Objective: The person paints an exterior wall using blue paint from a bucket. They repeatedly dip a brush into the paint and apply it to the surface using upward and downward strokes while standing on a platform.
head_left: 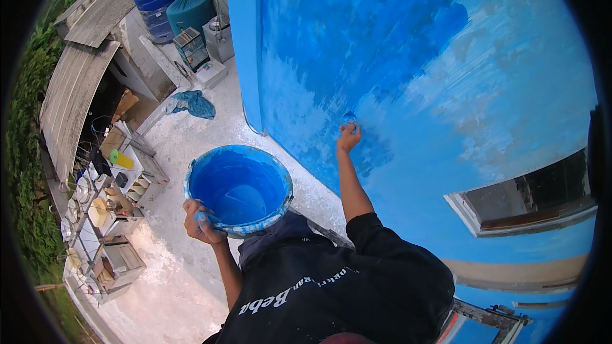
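My left hand (pixel 203 222) is closed on the near left rim of a round bucket (pixel 288 181), its fingers smeared with blue. Bright blue paint (pixel 239 185) coats the bucket's inside and lies in its bottom. My right arm reaches up to the wall (pixel 395 134), where darker blue patches and streaky strokes lie over paler blue. At the wall's surface my right hand (pixel 349 135) is closed around a small blue-covered paintbrush (pixel 349 118); the fingers hide much of it.
A framed window (pixel 523 197) opens in the wall at right. Along the left, a cluttered dish rack and table (pixel 105 210) border the pale floor (pixel 169 267). A crumpled blue sheet (pixel 192 104) lies farther off, before a blue water tank (pixel 158 0) and a green-covered drum (pixel 190 13).
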The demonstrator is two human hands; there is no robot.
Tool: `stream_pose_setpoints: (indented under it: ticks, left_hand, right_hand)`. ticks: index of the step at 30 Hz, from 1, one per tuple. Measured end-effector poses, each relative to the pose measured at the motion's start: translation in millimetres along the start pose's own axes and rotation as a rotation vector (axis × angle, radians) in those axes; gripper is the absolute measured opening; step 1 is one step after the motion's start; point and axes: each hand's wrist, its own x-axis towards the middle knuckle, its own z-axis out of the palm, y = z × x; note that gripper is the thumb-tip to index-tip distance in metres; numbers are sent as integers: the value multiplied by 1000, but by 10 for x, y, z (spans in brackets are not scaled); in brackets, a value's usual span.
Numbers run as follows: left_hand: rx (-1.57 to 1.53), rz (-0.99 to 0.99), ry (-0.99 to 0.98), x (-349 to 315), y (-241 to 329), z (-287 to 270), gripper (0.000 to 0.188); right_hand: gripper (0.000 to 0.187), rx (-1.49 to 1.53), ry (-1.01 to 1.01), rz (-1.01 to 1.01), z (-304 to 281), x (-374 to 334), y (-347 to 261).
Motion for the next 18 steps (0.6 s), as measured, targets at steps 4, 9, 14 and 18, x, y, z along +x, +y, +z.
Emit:
stream_pose_setpoints:
  ticks: [4, 9, 14, 18]
  left_hand:
    - [26, -5, -7, -40, -55, -65, 44]
    - [9, -8, -16, -23, -32, -55, 44]
    - [-64, -20, -14, -8, -61, 7, 46]
    - [-121, 4, -40, 41, -53, 48, 39]
  right_hand:
    - [32, 268, 43, 14, 12, 279, -541]
    - [34, 300, 93, -603, -18, 293, -1986]
    - [33, 268, 142, -516, -123, 374, -1693]
    - [31, 258, 6, -59, -300, 130, -939]
